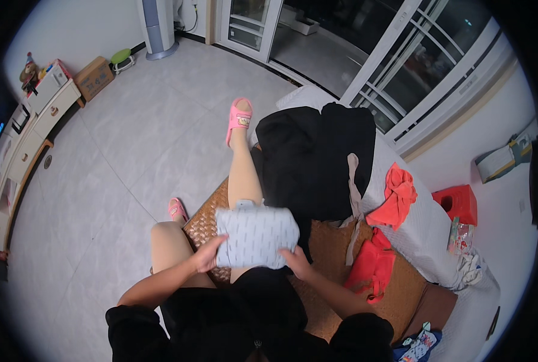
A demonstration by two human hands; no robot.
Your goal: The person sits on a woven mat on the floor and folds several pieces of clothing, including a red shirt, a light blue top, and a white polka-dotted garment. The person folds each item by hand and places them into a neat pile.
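Note:
Above my lap is a pale grey-blue folded cloth bundle (257, 237) with rows of small dark dashes, roughly rectangular and slightly blurred. My left hand (207, 253) grips its lower left corner, the thumb lying on top. At the lower right corner, my right hand (297, 262) is closed on the edge in the same way. The fingers under the bundle are hidden. Just beyond its right side lies a large black garment (305, 163), spread over the seat with a beige strap (354, 181) along its edge.
A woven brown mat (329, 253) covers the seat, with a red bag (371, 265) on it. On the white sofa cover (426, 223) rests a crumpled coral cloth (395, 196); a red plastic stool (459, 202) stands by the wall. A long low cabinet (40, 130) lines the left.

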